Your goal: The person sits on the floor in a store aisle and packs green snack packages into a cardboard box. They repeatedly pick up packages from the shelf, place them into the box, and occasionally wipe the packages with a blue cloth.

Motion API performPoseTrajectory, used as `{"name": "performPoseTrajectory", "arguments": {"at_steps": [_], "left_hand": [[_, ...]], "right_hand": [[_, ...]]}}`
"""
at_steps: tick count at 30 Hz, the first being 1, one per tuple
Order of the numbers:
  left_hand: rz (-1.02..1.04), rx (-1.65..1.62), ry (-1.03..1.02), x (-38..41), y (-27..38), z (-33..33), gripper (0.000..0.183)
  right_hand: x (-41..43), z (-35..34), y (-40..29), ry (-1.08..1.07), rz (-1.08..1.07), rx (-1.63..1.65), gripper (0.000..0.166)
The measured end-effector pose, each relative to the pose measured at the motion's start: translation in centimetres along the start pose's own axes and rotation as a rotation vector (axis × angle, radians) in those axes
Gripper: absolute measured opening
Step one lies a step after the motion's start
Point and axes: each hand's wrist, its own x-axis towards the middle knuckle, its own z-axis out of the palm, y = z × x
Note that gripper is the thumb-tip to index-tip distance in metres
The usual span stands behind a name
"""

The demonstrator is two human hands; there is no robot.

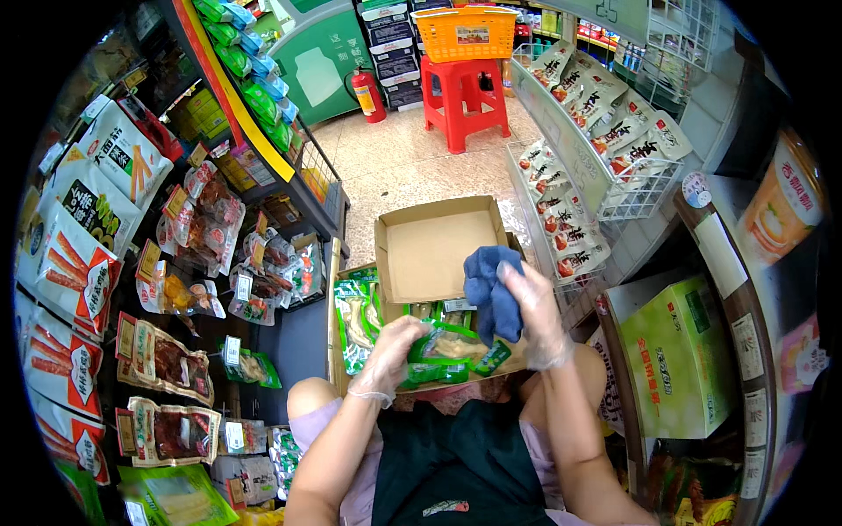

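Note:
My left hand (pixel 387 358), in a clear plastic glove, pinches the upper left corner of a green vacuum-sealed snack packet (pixel 454 347). Pale food shows through that packet's window. Bunched in my gloved right hand (pixel 541 306) is a dark blue cloth (pixel 490 279), held just above the packet's right end. Below both hands, a cardboard box (pixel 333 329) at my knees contains several similar green packets (pixel 355 322). A shallow cardboard tray (pixel 437 253) rests tilted over the box's far side and hides part of its contents.
Hanging snack bags (pixel 174 365) line the shelving at left. On the right stand a wire rack (pixel 641 187) of white pouches and a green carton (pixel 677 361). Ahead are a red plastic stool (pixel 466 98) bearing an orange basket (pixel 460 43), and a fire extinguisher (pixel 368 98).

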Motion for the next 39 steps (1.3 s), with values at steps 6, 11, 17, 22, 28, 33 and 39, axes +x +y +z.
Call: {"name": "performPoseTrajectory", "arguments": {"at_steps": [6,11,17,22,28,33,39], "left_hand": [[0.148,-0.002,-0.101,0.2,3.5,-2.0,0.013],[0.241,-0.031,-0.228,0.8,4.5,-1.4,0.023],[0.223,0.025,-0.304,1.3,7.1,-3.0,0.014],[0.169,0.463,-0.271,3.1,8.3,-5.5,0.016],[0.532,1.173,0.029,3.2,6.1,-6.9,0.022],[0.673,0.768,-0.141,1.5,7.3,-4.6,0.033],[0.54,0.683,-0.271,0.7,5.5,-2.5,0.027]], "right_hand": [[-3.5,5.8,5.5,-0.156,-0.683,-1.101,0.041],[-2.5,7.7,8.9,0.032,-0.798,-1.291,0.05],[-0.7,5.7,9.1,0.079,-0.664,-1.049,0.053],[-0.7,4.6,9.9,0.173,-0.22,-0.339,0.029],[-1.8,4.9,6.2,-0.051,0.045,0.497,0.056],[-2.9,6.1,4.0,-0.095,0.144,0.685,0.065],[-2.7,6.6,3.8,0.043,0.132,0.415,0.045]]}}
